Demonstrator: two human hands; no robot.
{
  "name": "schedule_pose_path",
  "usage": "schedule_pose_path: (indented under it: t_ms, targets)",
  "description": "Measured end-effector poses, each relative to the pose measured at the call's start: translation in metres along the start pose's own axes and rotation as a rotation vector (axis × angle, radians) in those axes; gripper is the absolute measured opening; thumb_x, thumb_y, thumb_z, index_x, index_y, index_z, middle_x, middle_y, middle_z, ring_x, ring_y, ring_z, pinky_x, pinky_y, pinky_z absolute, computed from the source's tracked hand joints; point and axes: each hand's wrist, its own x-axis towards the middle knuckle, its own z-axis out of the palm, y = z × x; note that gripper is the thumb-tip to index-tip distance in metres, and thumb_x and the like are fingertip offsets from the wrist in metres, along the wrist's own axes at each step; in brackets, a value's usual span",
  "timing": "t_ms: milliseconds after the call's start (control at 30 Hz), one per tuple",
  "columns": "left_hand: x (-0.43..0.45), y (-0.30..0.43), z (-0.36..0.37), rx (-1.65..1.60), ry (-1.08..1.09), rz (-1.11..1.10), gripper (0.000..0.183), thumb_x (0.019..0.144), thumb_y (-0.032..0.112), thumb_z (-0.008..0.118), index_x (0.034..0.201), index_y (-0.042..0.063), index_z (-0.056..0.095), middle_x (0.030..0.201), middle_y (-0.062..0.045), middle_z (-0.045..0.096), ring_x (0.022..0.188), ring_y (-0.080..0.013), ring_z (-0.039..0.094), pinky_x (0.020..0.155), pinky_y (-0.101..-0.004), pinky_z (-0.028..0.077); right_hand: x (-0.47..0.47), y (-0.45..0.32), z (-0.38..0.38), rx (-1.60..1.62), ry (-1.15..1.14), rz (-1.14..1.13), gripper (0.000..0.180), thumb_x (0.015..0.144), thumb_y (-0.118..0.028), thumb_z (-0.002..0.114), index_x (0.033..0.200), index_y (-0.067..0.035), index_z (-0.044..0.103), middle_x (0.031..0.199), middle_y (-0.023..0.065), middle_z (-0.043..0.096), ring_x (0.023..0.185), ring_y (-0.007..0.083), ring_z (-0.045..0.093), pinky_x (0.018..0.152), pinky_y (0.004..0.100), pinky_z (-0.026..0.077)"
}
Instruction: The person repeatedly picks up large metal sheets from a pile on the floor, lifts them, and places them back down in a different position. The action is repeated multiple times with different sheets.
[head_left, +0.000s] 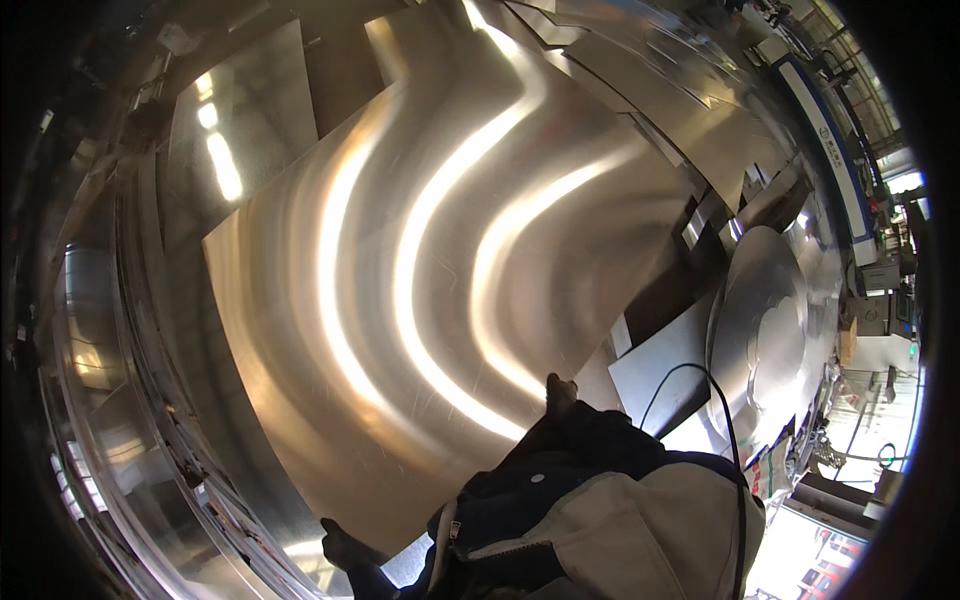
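A large, shiny metal sheet (442, 262) spreads out before me, with curved bands of reflected light across it. My left hand (343, 546) is at its lower left edge, near the bottom of the view. My right hand (561, 393) grips the sheet's lower right edge, close to my dark sleeve. Both hands look dark, and the fingers under the sheet are hidden. My left hand also appears closed on the edge. The jacket (637, 510), dark and beige, covers the lower right.
Another metal sheet (240, 120) lies at the upper left. More sheets and offcuts (675, 97) are at the upper right. Round metal discs (761, 300) sit at the right, near a black cable (724, 397). Long metal strips (176, 420) run down the left. A blue and white machine (825, 157) stands beyond.
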Motion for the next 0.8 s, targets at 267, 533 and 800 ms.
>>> schedule_pose_path:
  t_ms: [267,533,800]
  targets:
    - [-0.018,-0.164,0.013,0.242,0.081,0.106,0.057,0.092,0.058,0.039,0.113,0.007,0.054,0.082,-0.019,0.067,0.079,-0.0364,0.066,0.061,-0.0425,0.053,-0.030,-0.003,0.043,-0.182,-0.175,-0.502,0.061,0.073,-0.036,0.065,0.101,0.015,0.048,0.097,0.0318,0.059,0.089,0.0434,0.060,0.080,0.0504,0.046]
    - [-0.079,-0.221,0.008,-0.565,0.112,-0.666,0.094,0.080,0.078,0.038,0.102,-0.011,0.060,0.092,-0.014,0.069,0.087,-0.0312,0.065,0.073,-0.0391,0.053,-0.139,-0.023,0.073,-0.405,-0.515,-0.549,0.048,0.081,-0.045,0.065,0.070,0.000,0.052,0.051,0.0084,0.046,0.038,0.0220,0.042,0.039,0.0413,0.036]
    - [-0.098,-0.238,0.026,-0.992,0.136,-0.904,0.082,0.091,0.063,0.038,0.118,-0.014,0.050,0.113,-0.021,0.062,0.102,-0.0358,0.061,0.081,-0.0438,0.053,-0.206,-0.041,0.147,-0.449,-0.655,-0.590,0.042,0.081,-0.029,0.060,0.095,0.009,0.047,0.072,0.0199,0.056,0.057,0.0276,0.058,0.047,0.0410,0.046]
